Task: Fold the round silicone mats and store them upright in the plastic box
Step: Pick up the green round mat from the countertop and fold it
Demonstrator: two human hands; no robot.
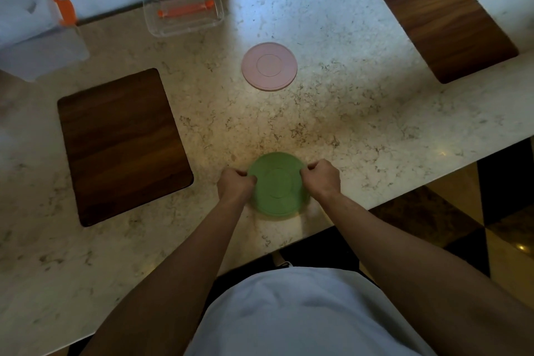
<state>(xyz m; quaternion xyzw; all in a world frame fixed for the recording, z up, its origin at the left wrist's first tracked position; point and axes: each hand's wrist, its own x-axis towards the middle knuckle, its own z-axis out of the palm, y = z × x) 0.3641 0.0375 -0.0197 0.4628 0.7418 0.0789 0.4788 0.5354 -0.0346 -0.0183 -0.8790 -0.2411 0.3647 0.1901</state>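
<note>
A round green silicone mat [276, 185] lies near the front edge of the marble table [361, 113]. My left hand [234, 183] pinches its left rim and my right hand [322, 177] pinches its right rim, fingers curled shut on the mat. A round pink silicone mat [269, 66] lies flat farther back, in the middle of the table, untouched. The clear plastic box [183, 8] with an orange clip stands at the back left of centre, and nothing shows inside it.
A dark wooden inlay panel [122, 144] sits left of the green mat and another [449, 24] at the back right. A translucent lid with an orange clip [43, 26] rests at the far left. The table's edge runs diagonally at the right, with floor beyond.
</note>
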